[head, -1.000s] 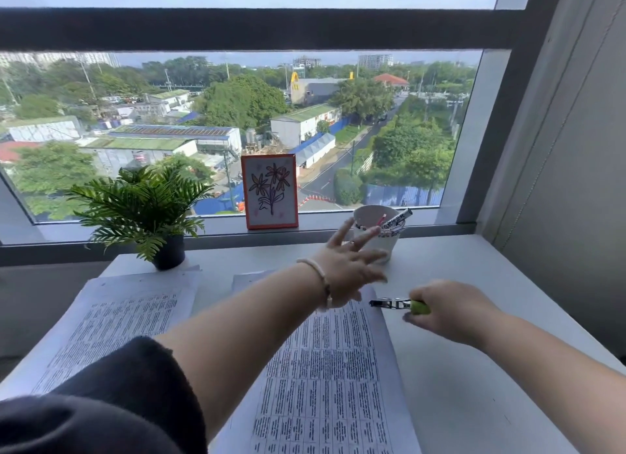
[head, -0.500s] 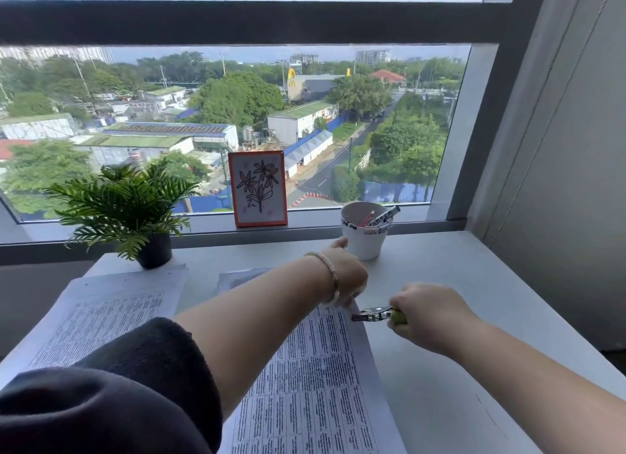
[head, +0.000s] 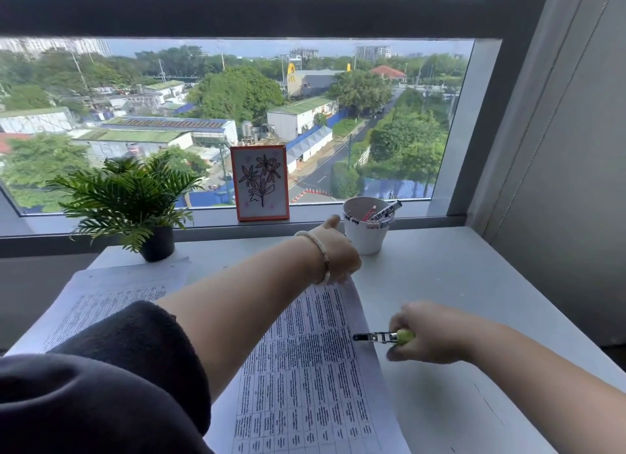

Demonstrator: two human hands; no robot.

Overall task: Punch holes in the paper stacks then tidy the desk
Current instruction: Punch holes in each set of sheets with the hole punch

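White counter (head: 457, 284) carried the paper stack (head: 305, 369); left hand (head: 333, 255) pressed its far corner, right hand (head: 428, 335) gripped the hole punch (head: 374, 337) at its right edge.

We wear a dark charcoal fleece sleeve (head: 111, 379) pushed up the left arm, and a slim pale bracelet (head: 320, 255) circling that wrist.
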